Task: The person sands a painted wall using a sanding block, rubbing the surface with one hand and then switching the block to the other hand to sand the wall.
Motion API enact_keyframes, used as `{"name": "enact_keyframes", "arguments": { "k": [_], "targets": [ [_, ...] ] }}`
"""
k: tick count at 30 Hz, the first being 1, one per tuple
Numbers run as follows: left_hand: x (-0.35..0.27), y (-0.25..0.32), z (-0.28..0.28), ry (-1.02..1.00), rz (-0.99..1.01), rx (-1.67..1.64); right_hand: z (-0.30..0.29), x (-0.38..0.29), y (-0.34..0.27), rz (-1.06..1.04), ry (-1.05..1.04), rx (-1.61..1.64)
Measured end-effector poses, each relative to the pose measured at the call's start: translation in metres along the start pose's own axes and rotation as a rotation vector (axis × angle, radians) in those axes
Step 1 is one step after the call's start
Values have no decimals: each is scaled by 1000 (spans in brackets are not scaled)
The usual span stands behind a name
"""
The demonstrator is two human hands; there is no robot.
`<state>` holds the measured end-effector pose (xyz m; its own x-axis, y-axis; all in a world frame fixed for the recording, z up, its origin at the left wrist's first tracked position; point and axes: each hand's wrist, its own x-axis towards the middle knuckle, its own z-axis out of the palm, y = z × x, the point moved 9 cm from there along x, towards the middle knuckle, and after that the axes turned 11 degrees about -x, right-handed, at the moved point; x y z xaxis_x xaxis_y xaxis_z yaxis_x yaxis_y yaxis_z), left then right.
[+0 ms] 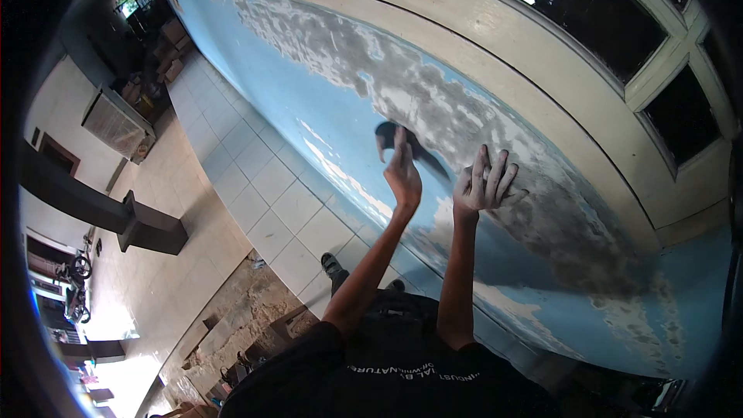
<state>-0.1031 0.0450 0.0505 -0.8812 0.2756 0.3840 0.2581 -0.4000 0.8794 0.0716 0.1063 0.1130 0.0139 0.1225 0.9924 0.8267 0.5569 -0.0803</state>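
My left hand [403, 177] is raised in front of a light blue wall [325, 104], its fingers bent. A dark patch [388, 129] shows behind these fingers; whether it is a thin sheet in the hand or only shadow, I cannot tell. My right hand [483, 183] has its fingers spread and holds nothing visible. Pale dust coats its fingers. It is at the lower edge of a long band of grey and white bare plaster [429, 90], where the blue paint is gone. Contact with the wall is not clear from this angle.
Above the band runs a cream wooden frame [522, 87] with dark glass panes [586, 17]. White floor tiles [302, 206] line the wall's foot, edged by broken ground with rubble [232, 319]. Leftward stand a dark pillar [154, 223], a cabinet [116, 122], cardboard boxes [172, 49] and a motorcycle [75, 287].
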Motion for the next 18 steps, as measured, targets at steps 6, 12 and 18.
{"name": "enact_keyframes", "arguments": {
  "k": [6, 12, 18],
  "targets": [
    [-6, -2, 4, -37, 44, 17, -5, 6, -3, -53, 26, -54],
    [-1, -8, -3, -32, -53, -41, -6, 4, -3, -50, -9, -65],
    [-24, -6, 8, -107, -35, 45, -5, 3, -2, -60, 13, -80]
  ]
}}
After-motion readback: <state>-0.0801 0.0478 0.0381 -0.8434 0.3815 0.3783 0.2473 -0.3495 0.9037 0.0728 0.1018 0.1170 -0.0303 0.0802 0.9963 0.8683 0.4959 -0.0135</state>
